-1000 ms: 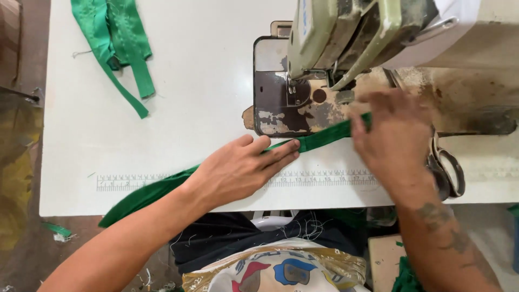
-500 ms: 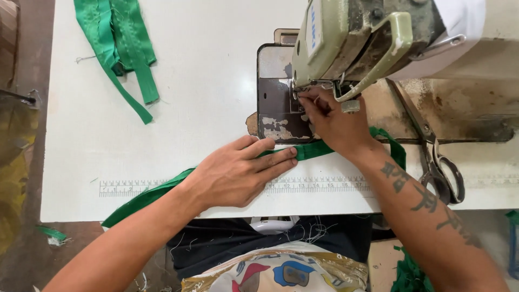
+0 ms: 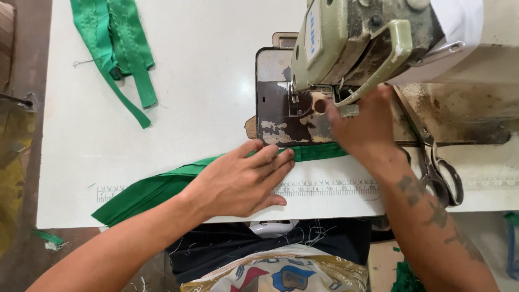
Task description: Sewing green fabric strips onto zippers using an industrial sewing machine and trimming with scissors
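The soft, light green fabric strip (image 3: 162,186) is pressed flat under the left hand (image 3: 243,181) (fingers spread open); the right hand's (image 3: 365,127) grip cannot be told.

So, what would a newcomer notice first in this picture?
First, the green fabric strip lying across the white table, pressed flat by the left hand. Next, the worn sewing machine at the upper right, with the right hand reaching under its head. Scissors lie at the right, and more green strips sit at the upper left.
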